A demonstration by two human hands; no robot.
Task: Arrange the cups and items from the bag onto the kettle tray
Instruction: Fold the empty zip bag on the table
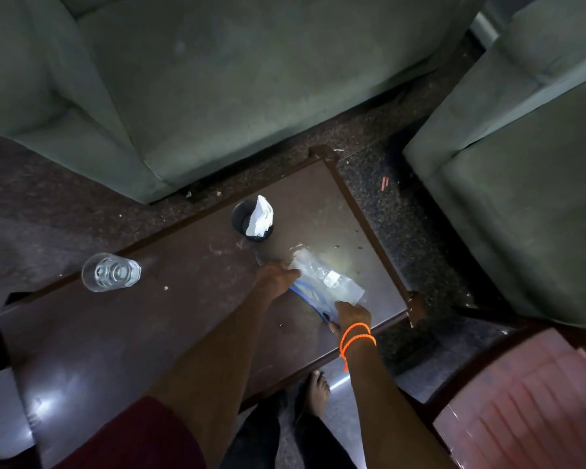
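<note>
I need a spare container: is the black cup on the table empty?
Not empty. The round black cup stands upright on the dark brown wooden table with crumpled white paper sticking out above its rim.

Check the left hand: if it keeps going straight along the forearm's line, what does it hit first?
The left hand points up-right along the table and already grips the near-left end of the plastic bag. Going straight on, it would likely push into the bag first; the black cup sits left of that line, though depth is unclear.

You see a glossy dark brown wooden table [170,299], a clear crinkled plastic bag [322,279], a clear ribbed glass tumbler [110,272]
</note>
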